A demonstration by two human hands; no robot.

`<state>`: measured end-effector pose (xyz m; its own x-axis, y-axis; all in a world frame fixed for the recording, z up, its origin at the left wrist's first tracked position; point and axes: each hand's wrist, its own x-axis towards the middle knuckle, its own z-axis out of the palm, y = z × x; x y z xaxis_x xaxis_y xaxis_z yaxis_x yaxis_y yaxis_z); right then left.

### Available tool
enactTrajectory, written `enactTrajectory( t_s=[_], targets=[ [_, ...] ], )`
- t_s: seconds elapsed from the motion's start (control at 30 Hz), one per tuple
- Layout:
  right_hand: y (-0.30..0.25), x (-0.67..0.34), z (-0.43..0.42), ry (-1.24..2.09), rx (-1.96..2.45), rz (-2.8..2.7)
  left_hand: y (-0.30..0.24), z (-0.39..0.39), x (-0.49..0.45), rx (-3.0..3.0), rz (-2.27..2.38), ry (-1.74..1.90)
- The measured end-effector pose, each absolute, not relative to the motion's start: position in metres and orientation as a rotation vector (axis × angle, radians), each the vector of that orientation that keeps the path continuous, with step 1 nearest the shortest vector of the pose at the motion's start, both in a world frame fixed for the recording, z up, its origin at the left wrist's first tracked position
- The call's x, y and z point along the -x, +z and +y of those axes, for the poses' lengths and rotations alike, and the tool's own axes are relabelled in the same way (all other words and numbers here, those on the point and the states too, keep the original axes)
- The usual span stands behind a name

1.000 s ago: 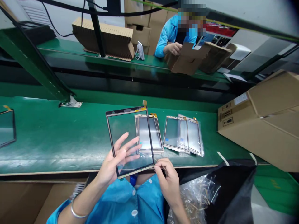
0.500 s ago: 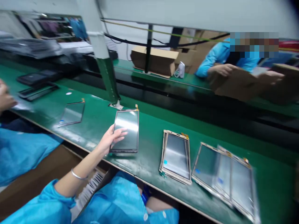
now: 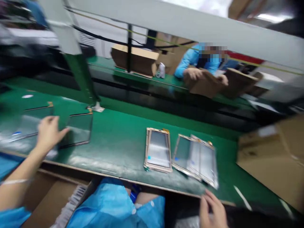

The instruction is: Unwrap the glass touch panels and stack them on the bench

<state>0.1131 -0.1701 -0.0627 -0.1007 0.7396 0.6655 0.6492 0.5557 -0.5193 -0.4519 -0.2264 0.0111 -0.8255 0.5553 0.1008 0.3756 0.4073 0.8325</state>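
My left hand [image 3: 49,134] hovers over the green bench at the left, thumb spread from the fingers, holding nothing. Just right of it lies a glass touch panel [image 3: 80,129] with a dark border and an orange tab. Another glass panel [image 3: 30,123] lies partly behind the hand. At the lower right, my right hand [image 3: 212,209] is by the bench's front edge, fingers stretched and apart, nothing visible in them. Beyond it lie a stack of framed panels [image 3: 158,150] and several overlapping framed panels [image 3: 206,161].
A large cardboard box [image 3: 273,158] stands at the right. A green-and-white post [image 3: 76,66] rises from the bench [image 3: 114,142]. An open carton [image 3: 45,199] sits below the front edge. Across the bench, a person in blue handles cardboard [image 3: 201,84].
My left hand has let go of the glass panel, which now lies on the bench, and has moved left of it. The view has swung right, and my right hand has appeared.
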Motion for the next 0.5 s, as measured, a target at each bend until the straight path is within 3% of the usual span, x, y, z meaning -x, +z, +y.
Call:
enactTrajectory(
  t_s=[0.1,0.27,0.4,0.5],
  targets=[
    [-0.076,-0.113,-0.159,-0.272,1.331,-1.969,-0.003,-0.198,0.414,-1.336,2.414,1.438],
    [-0.077,-0.081,-0.115,-0.378,1.501,-2.252,-0.022,-0.152,0.281,-1.691,1.660,1.325],
    [-0.067,-0.079,-0.101,-0.454,1.371,-2.284,-0.018,-0.136,0.184,-0.863,0.953,1.054],
    [-0.050,-0.085,-0.111,-0.487,1.259,-2.190,-0.012,-0.131,0.141,-0.607,0.779,0.938]
  ],
)
